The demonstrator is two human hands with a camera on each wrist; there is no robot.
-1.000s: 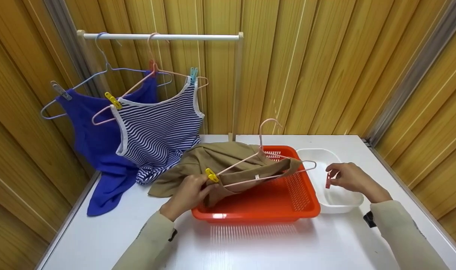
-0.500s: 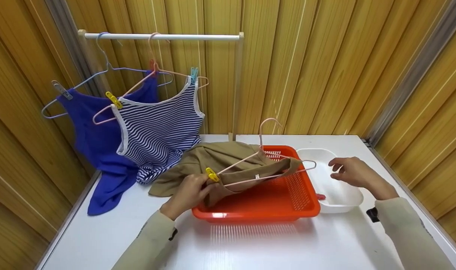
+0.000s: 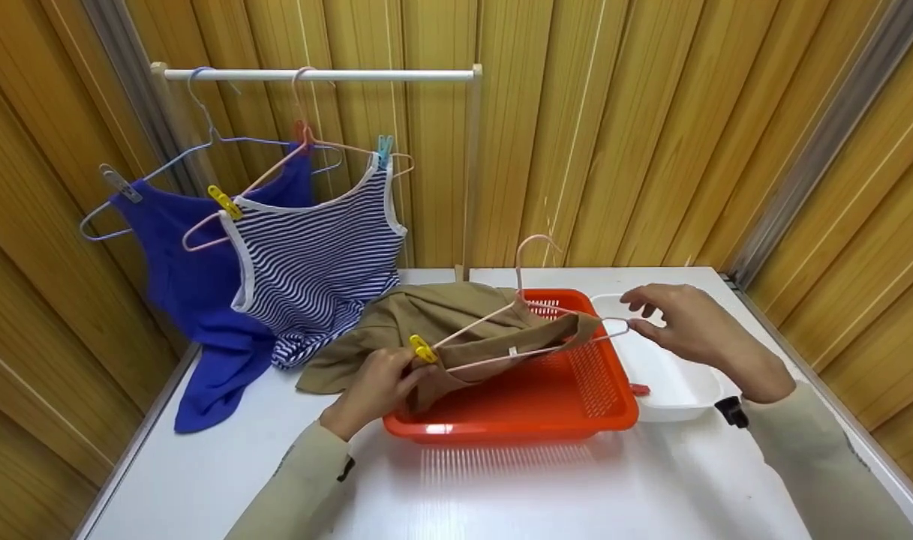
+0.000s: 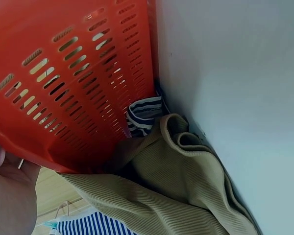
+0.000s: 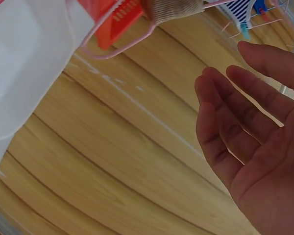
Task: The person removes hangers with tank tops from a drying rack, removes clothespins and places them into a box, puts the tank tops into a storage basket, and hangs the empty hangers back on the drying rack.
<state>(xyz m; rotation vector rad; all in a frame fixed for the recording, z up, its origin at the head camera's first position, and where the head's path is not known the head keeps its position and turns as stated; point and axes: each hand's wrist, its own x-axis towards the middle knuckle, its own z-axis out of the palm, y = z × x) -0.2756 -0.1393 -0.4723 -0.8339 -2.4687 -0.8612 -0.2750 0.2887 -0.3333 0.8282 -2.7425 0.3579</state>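
A brown garment (image 3: 426, 315) hangs on a pink clothes hanger (image 3: 477, 324) that lies slantwise over the red basket (image 3: 516, 420). A yellow clothespin (image 3: 423, 349) clips it near the hanger's left end. There my left hand (image 3: 377, 386) grips the hanger together with the cloth; its fingertips are partly hidden. My right hand (image 3: 681, 326) is beside the hanger's right end, fingers loosely bent and holding nothing; whether the thumb touches the wire cannot be told. A red clothespin (image 3: 639, 390) sits at the near left of the white basin (image 3: 677, 412).
Behind at the left stands a drying rack (image 3: 321, 75). From it hang a blue top (image 3: 201, 300) and a striped tank top (image 3: 321, 247) on hangers with clothespins. Wood-patterned walls (image 3: 599, 150) enclose the white table (image 3: 501, 502).
My right hand has let go of the red clothespin, which dropped into the basin, then moved left and up to the hanger's right end. The left hand has kept its place.
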